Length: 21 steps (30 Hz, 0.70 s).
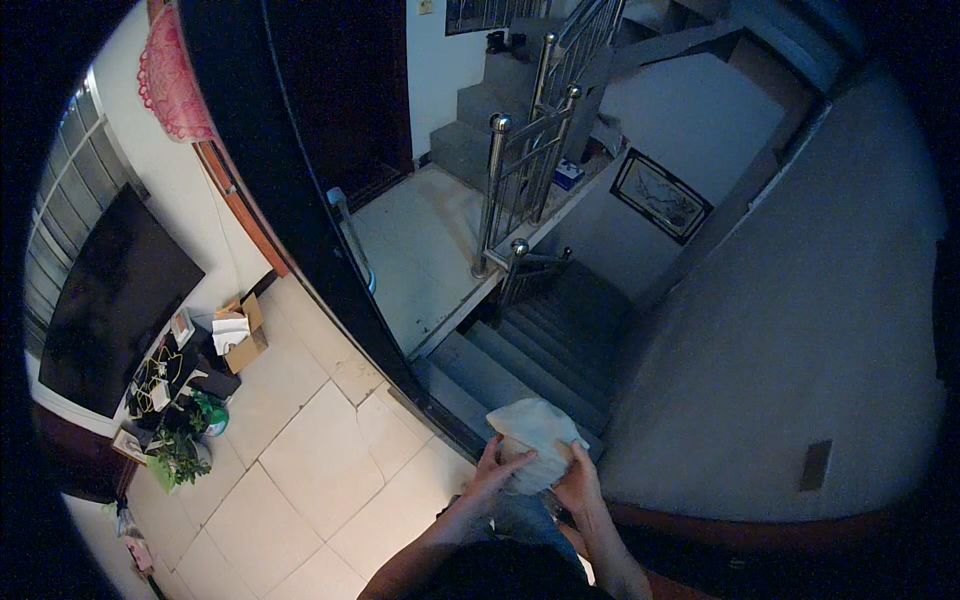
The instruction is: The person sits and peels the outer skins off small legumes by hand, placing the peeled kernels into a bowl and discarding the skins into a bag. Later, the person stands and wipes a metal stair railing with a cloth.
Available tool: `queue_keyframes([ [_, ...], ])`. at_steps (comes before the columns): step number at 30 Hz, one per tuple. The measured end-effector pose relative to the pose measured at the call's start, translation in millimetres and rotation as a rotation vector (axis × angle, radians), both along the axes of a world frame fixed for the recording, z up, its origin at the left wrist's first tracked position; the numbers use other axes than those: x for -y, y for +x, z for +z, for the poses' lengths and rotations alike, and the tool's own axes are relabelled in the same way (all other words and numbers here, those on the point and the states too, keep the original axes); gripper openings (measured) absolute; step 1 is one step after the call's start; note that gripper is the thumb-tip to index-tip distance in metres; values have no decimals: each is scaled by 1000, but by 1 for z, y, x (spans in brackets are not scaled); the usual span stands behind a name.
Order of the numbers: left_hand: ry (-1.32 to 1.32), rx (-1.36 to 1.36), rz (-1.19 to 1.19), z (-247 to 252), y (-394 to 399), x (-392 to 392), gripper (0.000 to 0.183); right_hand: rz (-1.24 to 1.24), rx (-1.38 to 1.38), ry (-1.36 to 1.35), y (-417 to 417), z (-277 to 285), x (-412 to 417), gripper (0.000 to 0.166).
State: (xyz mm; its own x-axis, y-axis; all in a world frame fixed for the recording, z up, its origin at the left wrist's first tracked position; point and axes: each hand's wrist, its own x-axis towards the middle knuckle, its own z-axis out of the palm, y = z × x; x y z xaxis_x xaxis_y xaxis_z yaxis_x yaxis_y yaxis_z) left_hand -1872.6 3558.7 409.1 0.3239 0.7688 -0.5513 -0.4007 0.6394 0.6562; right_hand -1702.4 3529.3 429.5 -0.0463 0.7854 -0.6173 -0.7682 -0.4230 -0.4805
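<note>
A pale, bunched cloth (534,439) is held in front of me, near the bottom centre of the view. My left hand (499,469) grips it from the left, thumb lying across its front. My right hand (579,480) holds its right side, the fingers partly hidden behind it. Beyond the cloth, grey stairs (517,367) lead down. The dark edge of a door frame (442,427) runs just left of the hands.
Left is a room with a tiled floor (322,465), potted plants (180,454), an open cardboard box (247,345) and a large dark screen (120,300). Steel railings (495,195) edge the landing (420,240). A grey wall (772,337) stands right; a framed picture (661,196) hangs beyond.
</note>
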Motion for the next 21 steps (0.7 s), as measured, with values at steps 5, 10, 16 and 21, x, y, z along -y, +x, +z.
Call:
queue_keyframes([
  [5, 203, -90, -45, -44, 5, -68, 93, -16, 51, -26, 2, -15, -64, 57],
  [10, 157, -2, -21, -26, 7, -170, 97, -118, -232, 65, 2, -34, -147, 49],
  [16, 151, -6, -42, -15, 11, -286, 97, 27, -259, 115, 11, -37, -263, 43],
  [21, 77, 125, 20, -17, 32, -339, 93, 38, -138, 4, 42, -53, -325, 42],
])
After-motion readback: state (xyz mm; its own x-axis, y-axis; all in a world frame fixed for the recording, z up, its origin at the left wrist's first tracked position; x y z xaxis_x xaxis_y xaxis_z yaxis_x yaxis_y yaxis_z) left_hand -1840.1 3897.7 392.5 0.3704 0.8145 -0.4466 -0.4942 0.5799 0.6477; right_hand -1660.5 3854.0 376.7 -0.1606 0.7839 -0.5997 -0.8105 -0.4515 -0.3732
